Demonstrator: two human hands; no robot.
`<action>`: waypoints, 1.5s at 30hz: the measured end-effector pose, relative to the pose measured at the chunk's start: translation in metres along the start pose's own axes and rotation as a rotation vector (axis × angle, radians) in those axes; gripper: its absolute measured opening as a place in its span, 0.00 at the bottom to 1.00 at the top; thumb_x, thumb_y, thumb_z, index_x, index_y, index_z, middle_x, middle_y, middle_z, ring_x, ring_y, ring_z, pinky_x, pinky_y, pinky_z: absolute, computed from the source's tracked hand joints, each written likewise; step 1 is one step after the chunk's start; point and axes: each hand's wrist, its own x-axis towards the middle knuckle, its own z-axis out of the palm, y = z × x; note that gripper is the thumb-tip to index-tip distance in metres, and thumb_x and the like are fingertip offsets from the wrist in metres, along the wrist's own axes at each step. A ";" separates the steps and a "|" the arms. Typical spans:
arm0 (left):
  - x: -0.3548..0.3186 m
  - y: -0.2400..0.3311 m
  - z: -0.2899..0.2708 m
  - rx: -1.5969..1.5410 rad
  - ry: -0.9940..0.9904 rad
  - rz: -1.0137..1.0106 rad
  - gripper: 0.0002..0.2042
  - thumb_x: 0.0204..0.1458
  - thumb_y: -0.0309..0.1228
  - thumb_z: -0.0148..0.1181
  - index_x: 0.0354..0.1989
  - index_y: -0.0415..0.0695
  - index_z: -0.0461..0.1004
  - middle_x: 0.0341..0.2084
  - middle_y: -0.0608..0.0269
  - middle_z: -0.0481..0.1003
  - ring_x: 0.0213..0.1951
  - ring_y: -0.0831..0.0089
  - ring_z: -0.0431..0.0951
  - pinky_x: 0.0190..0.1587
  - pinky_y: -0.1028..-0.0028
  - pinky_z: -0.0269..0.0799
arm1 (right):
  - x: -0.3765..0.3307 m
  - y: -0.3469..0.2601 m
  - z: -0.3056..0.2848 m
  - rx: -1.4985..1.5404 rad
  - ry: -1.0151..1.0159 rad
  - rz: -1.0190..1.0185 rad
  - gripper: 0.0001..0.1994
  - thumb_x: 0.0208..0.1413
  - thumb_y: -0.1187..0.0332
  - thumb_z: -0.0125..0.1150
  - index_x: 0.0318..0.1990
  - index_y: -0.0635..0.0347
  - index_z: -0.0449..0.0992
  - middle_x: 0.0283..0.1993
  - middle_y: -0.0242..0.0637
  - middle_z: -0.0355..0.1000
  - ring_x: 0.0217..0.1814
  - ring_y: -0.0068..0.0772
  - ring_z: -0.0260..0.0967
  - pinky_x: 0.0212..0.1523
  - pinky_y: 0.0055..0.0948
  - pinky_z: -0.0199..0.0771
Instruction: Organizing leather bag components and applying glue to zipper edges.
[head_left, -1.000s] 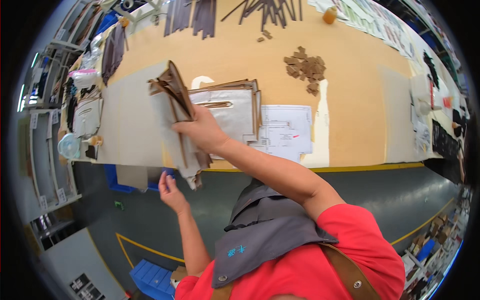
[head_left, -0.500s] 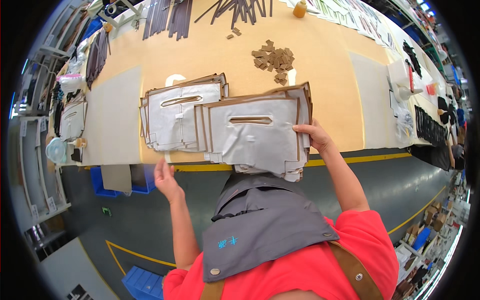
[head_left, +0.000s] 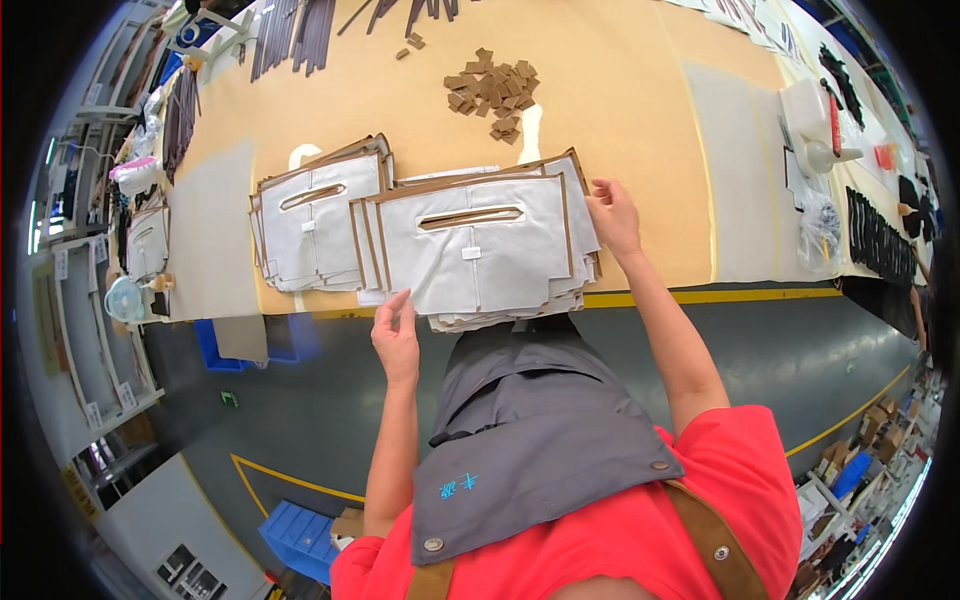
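At centre, a stack of flat pale-grey panels (head_left: 515,255) has brown edging; a matching pale-grey, brown-edged stack (head_left: 322,235) lies left of centre. Upper centre, small rectangular mid-brown chips (head_left: 492,88) dot the broad tan bench (head_left: 620,100). Lower centre, a dark-grey fabric apron (head_left: 550,495) bears turquoise lettering (head_left: 458,486) and brown straps (head_left: 700,522) over a plain red short-sleeved shirt (head_left: 745,475). The floor (head_left: 740,350) is dark grey-green.

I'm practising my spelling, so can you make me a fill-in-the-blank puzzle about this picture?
The person's shirt is bright ____.
The small pieces heaped on the table are coloured ____.
The left hand is near the lower ____ corner of the bigger stack of pale panels.
The right hand is by that stack's ____ side.

Missing words: red; brown; left; right.
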 end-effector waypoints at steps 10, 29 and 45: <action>0.071 0.038 0.071 0.198 -0.351 0.276 0.10 0.52 0.23 0.58 0.43 0.42 0.76 0.41 0.57 0.73 0.45 0.65 0.75 0.45 0.68 0.74 | -0.008 -0.029 0.042 0.318 -0.126 0.269 0.13 0.50 0.68 0.65 0.41 0.64 0.73 0.36 0.41 0.76 0.37 0.39 0.74 0.40 0.30 0.73; 0.194 0.035 0.019 0.329 -0.717 -0.121 0.08 0.47 0.32 0.66 0.25 0.42 0.74 0.21 0.71 0.74 0.27 0.84 0.71 0.32 0.79 0.66 | -0.034 -0.029 -0.014 0.881 -0.041 0.446 0.09 0.64 0.69 0.51 0.46 0.64 0.68 0.39 0.31 0.72 0.40 0.16 0.66 0.42 0.20 0.67; 0.133 -0.016 -0.031 0.048 -0.254 -0.269 0.09 0.57 0.34 0.58 0.38 0.41 0.74 0.27 0.72 0.75 0.28 0.85 0.73 0.31 0.80 0.69 | -0.044 -0.019 0.027 0.706 -0.544 0.476 0.11 0.63 0.69 0.51 0.48 0.66 0.71 0.41 0.30 0.73 0.41 0.14 0.66 0.44 0.19 0.67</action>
